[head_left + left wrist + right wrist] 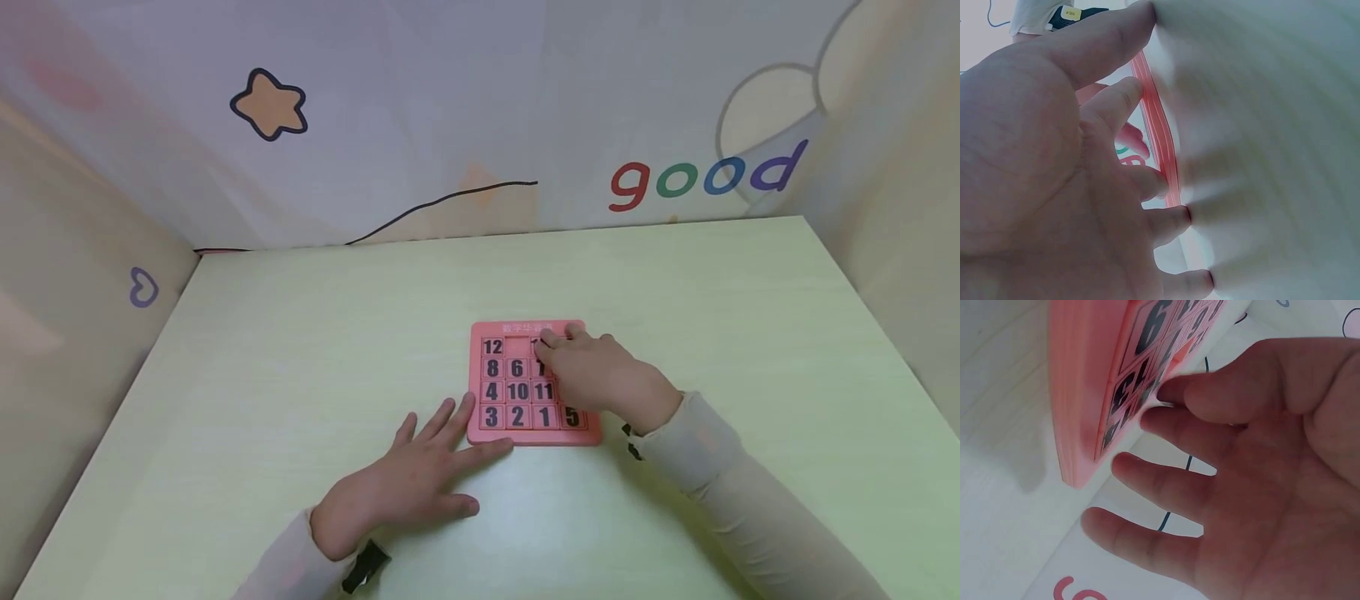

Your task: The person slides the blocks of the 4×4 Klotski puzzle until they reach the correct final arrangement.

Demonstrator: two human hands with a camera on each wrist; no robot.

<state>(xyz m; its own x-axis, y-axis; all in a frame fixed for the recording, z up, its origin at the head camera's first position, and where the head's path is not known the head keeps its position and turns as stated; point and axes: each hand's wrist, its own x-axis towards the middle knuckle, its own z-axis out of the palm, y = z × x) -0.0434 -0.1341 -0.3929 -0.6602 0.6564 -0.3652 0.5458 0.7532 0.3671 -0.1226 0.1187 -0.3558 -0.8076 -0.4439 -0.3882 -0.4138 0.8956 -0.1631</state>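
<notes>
A pink number puzzle (517,402) is laid flat on the pale green table (300,375), a little right of the middle in the head view. Its frame (551,437) is touched on two sides by the left hand (408,492). This hand is widely opened, with the fingers spread, and nothing is held in it: the index fingertip is placed at the lower edge, another finger is put against the left edge, and the thumb is rested on the table, apart from the frame.

The right side of the puzzle is partly covered by the right hand (600,375). Its thumb and forefinger are brought close together at the top row, just beside the vacant slot (517,345), while the other fingers are loosely stretched. It cannot be told whether a tile is touched there, but no tile is seen lifted.

In the top row, the tile 12 (492,347) is seen left of the slot; in the bottom row 3, 2, 1 and 5 are read. Both arms are covered by light sleeves (757,500). Behind the table, an orange star (268,104) and the coloured word "good" (708,177) are printed on the backdrop (420,108).
</notes>
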